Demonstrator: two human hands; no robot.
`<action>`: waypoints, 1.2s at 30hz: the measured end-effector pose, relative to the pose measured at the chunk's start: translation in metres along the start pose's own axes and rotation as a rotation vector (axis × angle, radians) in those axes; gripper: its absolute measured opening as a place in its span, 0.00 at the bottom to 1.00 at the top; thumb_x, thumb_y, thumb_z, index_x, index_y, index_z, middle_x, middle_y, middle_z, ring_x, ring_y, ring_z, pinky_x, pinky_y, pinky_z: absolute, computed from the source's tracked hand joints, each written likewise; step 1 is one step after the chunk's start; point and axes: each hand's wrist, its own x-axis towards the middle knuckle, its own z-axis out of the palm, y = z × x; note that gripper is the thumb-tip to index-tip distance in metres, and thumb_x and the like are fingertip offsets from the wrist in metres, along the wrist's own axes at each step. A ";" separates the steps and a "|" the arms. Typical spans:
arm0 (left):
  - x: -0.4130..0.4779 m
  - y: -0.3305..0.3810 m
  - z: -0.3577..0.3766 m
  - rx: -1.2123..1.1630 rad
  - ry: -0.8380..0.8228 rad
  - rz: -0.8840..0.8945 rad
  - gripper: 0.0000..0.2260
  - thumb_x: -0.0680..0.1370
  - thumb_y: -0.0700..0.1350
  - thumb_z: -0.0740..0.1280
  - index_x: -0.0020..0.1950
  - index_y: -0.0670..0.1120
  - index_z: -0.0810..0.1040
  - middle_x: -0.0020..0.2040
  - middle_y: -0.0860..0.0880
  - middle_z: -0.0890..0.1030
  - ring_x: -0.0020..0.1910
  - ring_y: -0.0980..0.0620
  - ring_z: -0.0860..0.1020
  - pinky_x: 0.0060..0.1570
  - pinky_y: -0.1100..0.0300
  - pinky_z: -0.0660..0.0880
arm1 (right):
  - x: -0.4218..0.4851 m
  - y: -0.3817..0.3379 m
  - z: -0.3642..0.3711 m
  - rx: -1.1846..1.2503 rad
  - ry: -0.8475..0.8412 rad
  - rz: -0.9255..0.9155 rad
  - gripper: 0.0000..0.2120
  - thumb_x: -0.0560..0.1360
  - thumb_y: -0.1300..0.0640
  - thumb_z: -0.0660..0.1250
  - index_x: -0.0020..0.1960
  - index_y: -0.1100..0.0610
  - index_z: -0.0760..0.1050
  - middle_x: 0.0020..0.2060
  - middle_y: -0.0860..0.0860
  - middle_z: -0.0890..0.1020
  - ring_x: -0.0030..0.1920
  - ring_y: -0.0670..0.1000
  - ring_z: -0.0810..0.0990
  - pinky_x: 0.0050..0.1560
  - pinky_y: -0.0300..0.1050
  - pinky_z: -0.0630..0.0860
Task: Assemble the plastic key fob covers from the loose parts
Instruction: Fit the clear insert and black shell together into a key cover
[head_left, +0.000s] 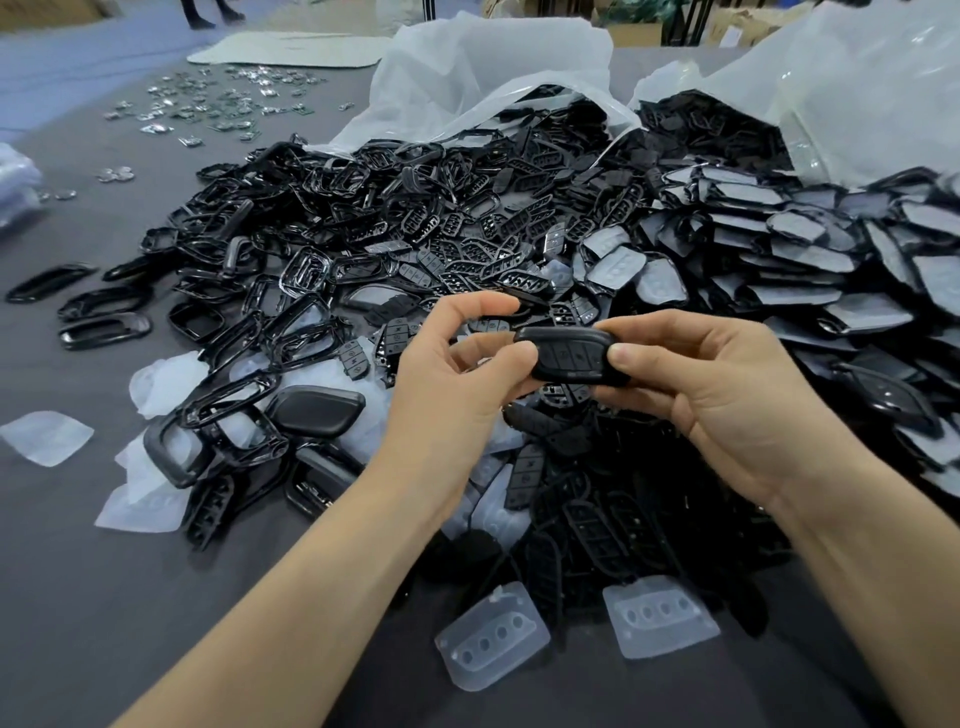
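A black key fob cover (569, 356) with its button face towards me is held between both hands above the pile. My left hand (452, 384) pinches its left end with the thumb on top. My right hand (711, 384) grips its right end, thumb pressed on the front. Under and around the hands lies a big heap of loose black parts: open frames (291, 291) on the left, button pads (498, 244) in the middle, stacked back shells (789, 270) on the right. Two translucent silicone pads (493, 642) (660, 616) lie near me.
Everything rests on a grey table (104, 571). Two opened clear plastic bags (488, 78) (852, 88) spill parts at the back. Small shiny metal pieces (218, 104) are scattered far left. More translucent pads (47, 436) lie at the left of the heap.
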 end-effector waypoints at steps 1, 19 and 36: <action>0.000 0.000 0.000 0.010 0.004 0.007 0.14 0.75 0.29 0.66 0.48 0.48 0.77 0.34 0.52 0.81 0.38 0.54 0.81 0.45 0.59 0.80 | -0.001 0.000 0.001 -0.024 0.004 -0.033 0.05 0.66 0.68 0.69 0.42 0.63 0.81 0.37 0.56 0.85 0.39 0.51 0.85 0.37 0.39 0.81; -0.003 0.003 0.006 -0.130 0.028 -0.136 0.15 0.75 0.27 0.57 0.47 0.46 0.76 0.47 0.42 0.71 0.45 0.48 0.72 0.42 0.62 0.74 | -0.006 0.004 0.011 -0.199 -0.019 -0.187 0.08 0.71 0.72 0.68 0.43 0.60 0.81 0.37 0.55 0.85 0.40 0.51 0.85 0.41 0.42 0.81; -0.003 0.004 0.004 -0.315 -0.069 -0.246 0.14 0.76 0.31 0.60 0.45 0.41 0.85 0.44 0.44 0.85 0.40 0.53 0.83 0.41 0.64 0.79 | 0.001 0.006 0.005 0.048 0.027 0.073 0.09 0.62 0.58 0.69 0.41 0.59 0.78 0.31 0.51 0.83 0.29 0.46 0.80 0.31 0.37 0.77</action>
